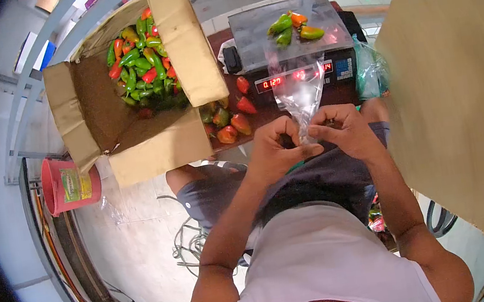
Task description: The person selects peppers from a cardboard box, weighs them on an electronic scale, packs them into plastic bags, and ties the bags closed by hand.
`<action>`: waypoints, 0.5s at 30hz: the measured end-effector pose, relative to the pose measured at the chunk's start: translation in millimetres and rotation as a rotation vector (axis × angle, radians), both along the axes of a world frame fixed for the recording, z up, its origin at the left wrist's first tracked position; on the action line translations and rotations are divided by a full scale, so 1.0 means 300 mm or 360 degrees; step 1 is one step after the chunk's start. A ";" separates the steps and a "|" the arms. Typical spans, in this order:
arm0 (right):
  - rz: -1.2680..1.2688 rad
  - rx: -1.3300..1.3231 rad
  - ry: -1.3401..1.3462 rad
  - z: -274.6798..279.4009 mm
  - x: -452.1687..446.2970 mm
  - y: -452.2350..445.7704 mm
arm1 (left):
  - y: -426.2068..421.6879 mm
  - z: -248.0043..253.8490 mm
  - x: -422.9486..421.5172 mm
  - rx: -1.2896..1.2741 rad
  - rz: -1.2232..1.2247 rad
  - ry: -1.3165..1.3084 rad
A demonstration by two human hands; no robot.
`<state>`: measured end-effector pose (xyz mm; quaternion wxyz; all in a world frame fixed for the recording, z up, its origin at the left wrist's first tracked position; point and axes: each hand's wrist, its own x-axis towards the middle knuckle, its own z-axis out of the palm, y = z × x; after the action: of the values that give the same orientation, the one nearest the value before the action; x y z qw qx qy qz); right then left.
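Both hands pinch the gathered end of a clear plastic bag [303,94], which stretches away from me toward the scale. My left hand [275,149] holds it from the left with bent fingers. Opposite it, my right hand [346,131] grips the same end between thumb and fingers. Just beyond the bag is a digital scale [246,40] with a metal plate and lit red digits. Several green and orange peppers [312,32] lie on that plate. Loose red peppers [241,123] sit on the table left of my hands.
An open cardboard box [160,152] full of green and red peppers [151,62] stands at the left. Below it is a red bucket [57,187]. A large brown board [454,92] rises on the right, beside a green plastic bag [369,73]. Cables [188,243] lie on the floor.
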<state>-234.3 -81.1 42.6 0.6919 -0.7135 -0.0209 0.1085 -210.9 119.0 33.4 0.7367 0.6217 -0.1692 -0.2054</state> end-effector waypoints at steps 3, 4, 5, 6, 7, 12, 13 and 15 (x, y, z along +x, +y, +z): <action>-0.0026 0.0263 0.0015 -0.004 -0.014 0.019 | 0.007 -0.023 -0.015 -0.0039 0.0029 0.0052; -0.0013 0.0264 0.0052 0.021 -0.019 0.038 | 0.004 -0.026 -0.020 -0.0056 0.0048 0.0065; -0.0006 0.0266 0.0091 0.034 -0.024 0.049 | 0.004 -0.020 -0.026 -0.0009 0.0052 0.0096; 0.0037 0.0123 0.0068 0.033 -0.023 0.042 | 0.002 -0.008 -0.033 0.0037 0.0050 0.0128; 0.0075 -0.0020 0.0043 0.033 -0.019 0.027 | 0.000 -0.002 -0.037 0.0084 0.0044 0.0159; -0.0061 -0.0172 -0.0050 -0.029 -0.030 0.025 | 0.034 -0.070 -0.032 -0.0317 0.0136 0.0325; -0.0077 -0.0314 -0.0074 -0.028 -0.033 0.037 | 0.032 -0.085 -0.033 -0.0346 0.0201 0.0323; -0.0161 -0.0486 -0.0170 -0.035 -0.035 0.045 | 0.031 -0.107 -0.033 -0.0417 0.0252 0.0379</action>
<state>-244.9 -67.5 32.1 0.5780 -0.8152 -0.0048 0.0373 -220.7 128.2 1.4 0.8400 0.5031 -0.0566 -0.1952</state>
